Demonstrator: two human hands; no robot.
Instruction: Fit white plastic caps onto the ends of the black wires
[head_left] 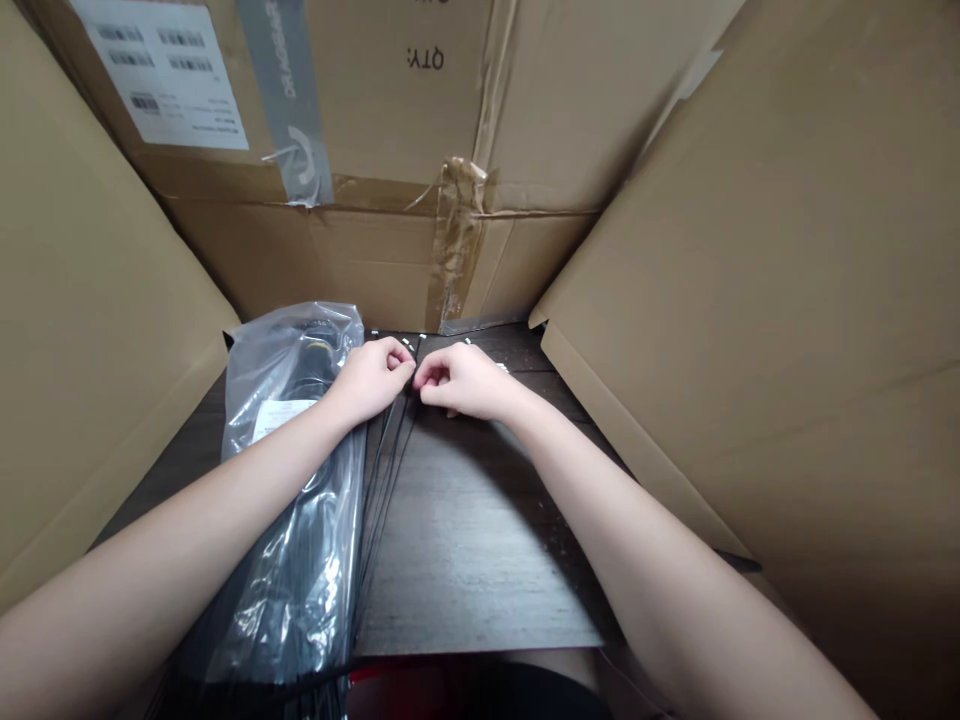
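Both hands meet near the middle, over the far part of a dark wooden table. My left hand [375,376] is closed, thumb against the fingers, at the upper end of several thin black cables [386,470] that run down toward the front edge. Just to its right, my right hand [461,380] has its fingers curled in a pinch. Whatever lies between the fingertips is too small to make out. Under my left forearm lies a clear plastic bag [300,580] with black cables and a white label. Small white connectors [406,343] show beyond the hands.
Cardboard walls enclose the table [480,560] on the left, right and back. The back carton [375,240] bears a white barcode label, grey tape and wrinkled brown tape. Something red [397,692] shows below the table's front edge.
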